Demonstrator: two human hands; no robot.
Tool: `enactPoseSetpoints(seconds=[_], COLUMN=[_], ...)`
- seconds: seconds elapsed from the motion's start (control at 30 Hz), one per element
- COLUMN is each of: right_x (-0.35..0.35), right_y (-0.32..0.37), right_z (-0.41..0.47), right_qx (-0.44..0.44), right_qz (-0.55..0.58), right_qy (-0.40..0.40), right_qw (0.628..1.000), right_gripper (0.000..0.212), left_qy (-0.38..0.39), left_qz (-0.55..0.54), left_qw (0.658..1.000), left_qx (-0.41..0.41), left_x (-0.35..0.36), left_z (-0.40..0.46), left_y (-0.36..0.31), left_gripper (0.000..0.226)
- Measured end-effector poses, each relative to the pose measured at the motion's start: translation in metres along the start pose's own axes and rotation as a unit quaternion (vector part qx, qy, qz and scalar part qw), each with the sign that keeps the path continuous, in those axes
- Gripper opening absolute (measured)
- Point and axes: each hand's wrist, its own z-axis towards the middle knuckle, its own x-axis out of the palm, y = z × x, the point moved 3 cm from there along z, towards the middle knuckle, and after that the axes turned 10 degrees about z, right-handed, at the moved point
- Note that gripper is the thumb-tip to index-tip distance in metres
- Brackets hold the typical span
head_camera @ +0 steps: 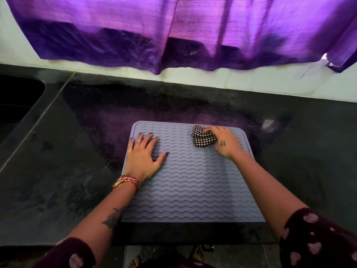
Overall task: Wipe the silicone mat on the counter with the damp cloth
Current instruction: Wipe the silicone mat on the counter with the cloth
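1. Nearest us, our bare toes (198, 255) show below the counter's front edge; dark maroon sleeves (318, 238) with pale spots frame the lower corners.
2. Our forearms reach forward over the dark counter (48, 180); the left one bears a tattoo, and a gold watch (125, 181) with a red thread sits at that wrist.
3. Between the arms lies the silicone mat (193, 186), grey, square with rounded corners and ribbed in wavy lines; it sits flat on the counter, its near edge close to the counter's front.
4. Our left hand (144, 158) rests palm down on the mat's far left part, fingers straight and spread, holding nothing.
5. Our right hand (225, 142) is near the mat's far right corner; its fingers curl over and grip a bunched checked cloth (202, 137), black and white, which lies against the mat.
6. Farther left, a dark sink (17, 99) is sunk into the counter.
7. Beyond, a pale wall (251, 80) rises behind the counter; a purple curtain (173, 31) hangs over it, its hem clear of the counter.
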Motion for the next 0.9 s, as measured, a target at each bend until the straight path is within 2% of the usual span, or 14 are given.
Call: enactPoseSetpoints(seconds=[0.1, 0.2, 0.37, 0.47, 0.63, 0.77, 0.9], right_x=[0.000, 0.029, 0.018, 0.010, 0.053, 0.033, 0.046], right_y=[0.012, 0.019, 0.017, 0.026, 0.040, 0.043, 0.051], right_z=[-0.024, -0.061, -0.045, -0.059, -0.113, -0.096, -0.124], right_qx=[0.012, 0.017, 0.024, 0.020, -0.053, -0.040, -0.055], right_qz=[-0.002, -0.012, 0.010, 0.019, -0.020, -0.016, -0.021], right_qy=[-0.058, -0.108, -0.043, -0.059, -0.100, -0.050, -0.074], right_qw=[0.998, 0.994, 0.999, 0.998, 0.993, 0.998, 0.996], right_gripper=[0.056, 0.060, 0.059, 0.059, 0.072, 0.062, 0.057], left_qy=[-0.001, 0.005, 0.008, 0.010, 0.012, 0.018, 0.018], left_qz=[-0.001, 0.003, 0.010, 0.010, 0.015, 0.012, 0.015], left_qw=[1.000, 1.000, 1.000, 1.000, 1.000, 1.000, 1.000], left_qx=[-0.001, -0.002, 0.000, -0.001, 0.000, 0.003, 0.003], left_x=[0.000, 0.001, 0.002, 0.002, 0.002, 0.001, 0.002], left_z=[0.000, 0.001, 0.001, 0.000, 0.001, 0.000, -0.001], left_y=[-0.001, 0.000, 0.000, -0.001, -0.001, -0.002, -0.001], left_gripper=[0.085, 0.084, 0.084, 0.085, 0.085, 0.086, 0.087])
